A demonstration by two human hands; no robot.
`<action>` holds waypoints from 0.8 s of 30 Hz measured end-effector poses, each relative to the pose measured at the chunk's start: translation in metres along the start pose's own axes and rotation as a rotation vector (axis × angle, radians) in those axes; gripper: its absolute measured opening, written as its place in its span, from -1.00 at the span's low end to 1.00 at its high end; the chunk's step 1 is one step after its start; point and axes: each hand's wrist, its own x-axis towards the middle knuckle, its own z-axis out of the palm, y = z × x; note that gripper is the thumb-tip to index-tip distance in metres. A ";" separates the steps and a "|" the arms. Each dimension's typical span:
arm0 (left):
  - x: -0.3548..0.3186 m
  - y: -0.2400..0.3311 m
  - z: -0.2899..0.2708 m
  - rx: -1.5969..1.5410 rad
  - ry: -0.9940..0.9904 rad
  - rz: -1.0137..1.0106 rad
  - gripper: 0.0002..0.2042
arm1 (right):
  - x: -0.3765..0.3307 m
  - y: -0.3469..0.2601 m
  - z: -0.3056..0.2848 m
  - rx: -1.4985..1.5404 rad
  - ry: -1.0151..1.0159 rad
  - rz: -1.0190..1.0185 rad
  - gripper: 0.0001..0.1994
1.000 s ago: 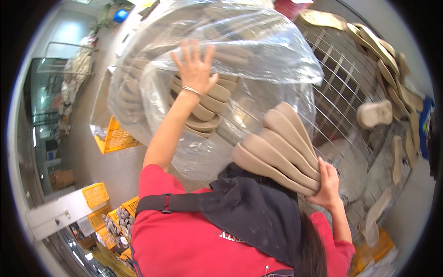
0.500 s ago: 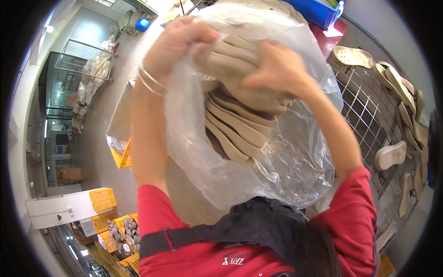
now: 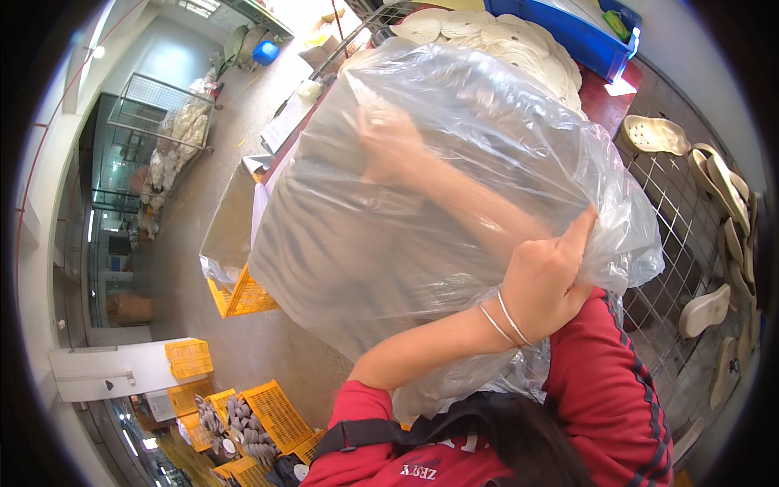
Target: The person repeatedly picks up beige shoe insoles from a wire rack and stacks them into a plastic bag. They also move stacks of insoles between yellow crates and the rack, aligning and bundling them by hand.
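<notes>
A large plastic bag spreads across the middle of the view, directly in front of the person, its film thin, glossy and crumpled into fine creases that catch white light. The left grip, with two slim, shiny bangles on its wrist, is closed on a bunched fold at the right side of the bag. The right forearm lies behind the film, and the right grip shows there only as a soft, blurred shape, so whether it is wide, narrow or holding something cannot be told.

Within the left part of the bag, taupe curved pieces appear as dim, layered ridges; their outlines and number are lost in the cloudy plastic. The bag itself is see-through but milky, bulging at the left and puckered where it is pinched. What carries its weight is hidden beneath it.

Beyond its upper edge sits a pile of cream, flat, rounded pieces, partly covered by the film, beside a smooth blue bin cut off at the top. On the right, pale sole-shaped pieces rest against a thin wire grid. Lower left stands a perforated orange crate.
</notes>
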 end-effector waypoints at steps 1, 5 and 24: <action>-0.002 -0.004 0.002 0.082 0.050 -0.015 -0.42 | 0.001 0.000 0.004 0.012 0.005 -0.009 -0.54; 0.011 -0.036 -0.024 -0.221 -0.218 -0.040 -0.65 | -0.022 -0.004 0.014 0.036 0.026 -0.075 -0.64; 0.055 -0.046 0.399 -0.902 -0.658 -0.777 -0.48 | -0.683 0.332 -0.036 0.740 1.027 0.913 0.01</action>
